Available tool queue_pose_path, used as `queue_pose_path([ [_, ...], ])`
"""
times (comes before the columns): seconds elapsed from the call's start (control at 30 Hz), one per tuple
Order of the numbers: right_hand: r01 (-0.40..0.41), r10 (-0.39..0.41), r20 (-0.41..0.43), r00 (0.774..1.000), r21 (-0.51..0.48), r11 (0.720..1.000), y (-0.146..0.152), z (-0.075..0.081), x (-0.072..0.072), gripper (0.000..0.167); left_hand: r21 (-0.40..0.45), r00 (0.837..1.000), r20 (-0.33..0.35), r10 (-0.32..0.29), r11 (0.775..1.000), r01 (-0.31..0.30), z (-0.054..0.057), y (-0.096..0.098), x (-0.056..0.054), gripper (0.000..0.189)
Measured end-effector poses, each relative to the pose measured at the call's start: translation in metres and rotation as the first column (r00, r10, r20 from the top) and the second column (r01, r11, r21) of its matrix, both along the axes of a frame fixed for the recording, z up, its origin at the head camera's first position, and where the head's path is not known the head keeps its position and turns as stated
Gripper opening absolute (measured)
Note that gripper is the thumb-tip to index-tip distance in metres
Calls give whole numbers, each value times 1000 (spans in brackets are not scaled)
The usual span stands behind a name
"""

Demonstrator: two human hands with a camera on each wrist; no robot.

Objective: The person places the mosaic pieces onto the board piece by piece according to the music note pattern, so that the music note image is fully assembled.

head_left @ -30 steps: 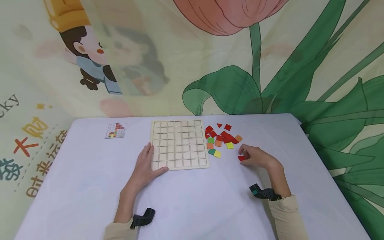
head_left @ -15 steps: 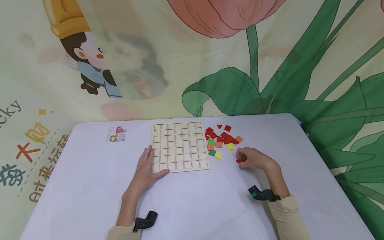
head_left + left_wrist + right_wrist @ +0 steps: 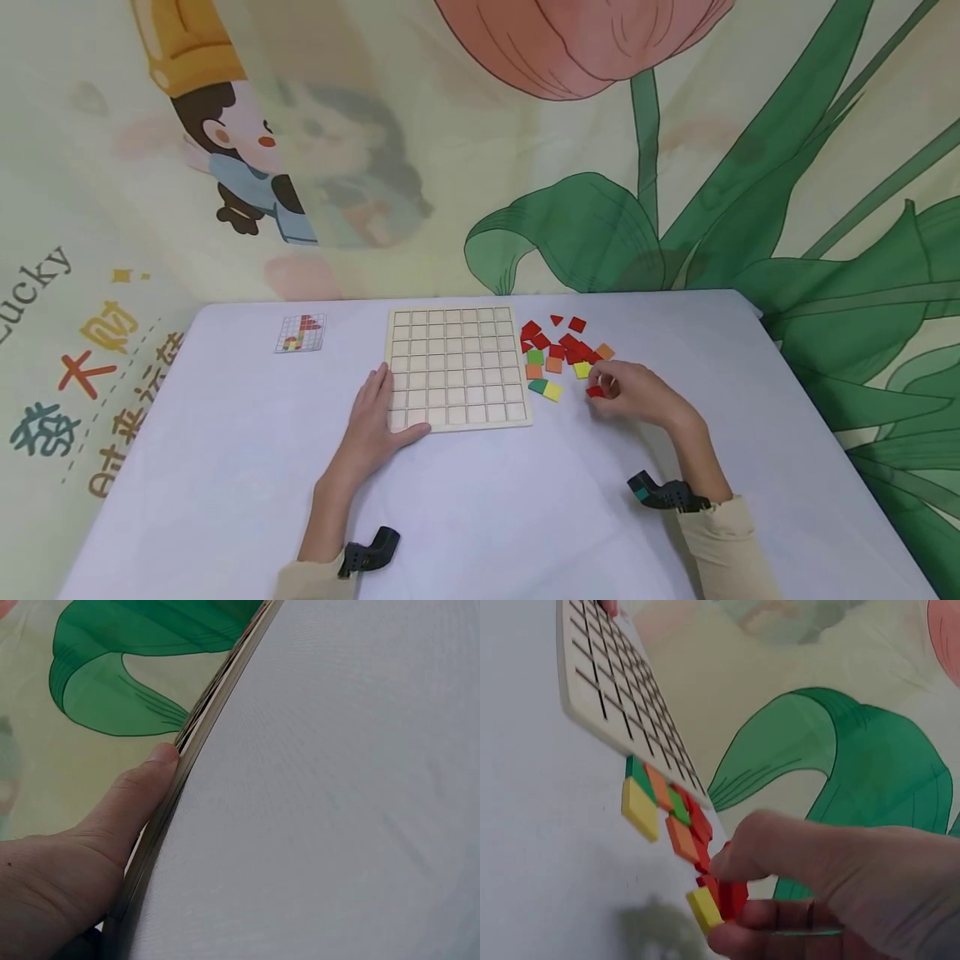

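A square wooden board (image 3: 457,362) with a grid of recessed cells lies on the white table. At its near left corner my left hand (image 3: 369,417) rests, fingers along the left edge and thumb at the front edge; the left wrist view shows the thumb (image 3: 131,791) touching the board's side. To the right of the board, my right hand (image 3: 637,393) pinches a small red tile (image 3: 595,392) between thumb and fingers. Its exact shape is partly hidden by the fingers. In the right wrist view, the red tile (image 3: 735,894) shows between the thumb and fingers.
Several loose red tiles (image 3: 568,343) lie right of the board, with orange tiles (image 3: 553,365), a light green tile (image 3: 535,357) and yellow tiles (image 3: 552,391) among them. A small pattern card (image 3: 301,332) with a coloured grid lies at the back left.
My right hand turns the pinched red tile, and it shows a different face now. That hand has shifted slightly towards the loose tiles. My left hand keeps its place at the board.
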State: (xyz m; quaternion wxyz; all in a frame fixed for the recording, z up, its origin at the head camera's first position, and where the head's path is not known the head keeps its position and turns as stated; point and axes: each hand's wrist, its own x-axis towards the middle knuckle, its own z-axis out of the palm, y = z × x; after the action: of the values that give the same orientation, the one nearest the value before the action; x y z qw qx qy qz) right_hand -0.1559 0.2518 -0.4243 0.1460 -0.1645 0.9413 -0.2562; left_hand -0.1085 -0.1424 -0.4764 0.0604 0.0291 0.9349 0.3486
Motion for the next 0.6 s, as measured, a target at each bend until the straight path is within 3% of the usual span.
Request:
queue_pose_path([
  [0.17, -41, 37, -27, 999, -125, 991, -11, -3, 3, 24, -11, 1000, -8, 0, 1000, 0, -2, 0, 2, 112],
  [0.33, -152, 147, -39, 988, -205, 967, -35, -1, 3, 21, -3, 1000, -9, -3, 1000, 3, -1, 2, 2, 112],
  [0.6, -337, 314, -158, 936, -155, 929, -115, 22, -2, 19, -19, 1000, -20, -1, 1000, 0, -1, 1, 0, 111],
])
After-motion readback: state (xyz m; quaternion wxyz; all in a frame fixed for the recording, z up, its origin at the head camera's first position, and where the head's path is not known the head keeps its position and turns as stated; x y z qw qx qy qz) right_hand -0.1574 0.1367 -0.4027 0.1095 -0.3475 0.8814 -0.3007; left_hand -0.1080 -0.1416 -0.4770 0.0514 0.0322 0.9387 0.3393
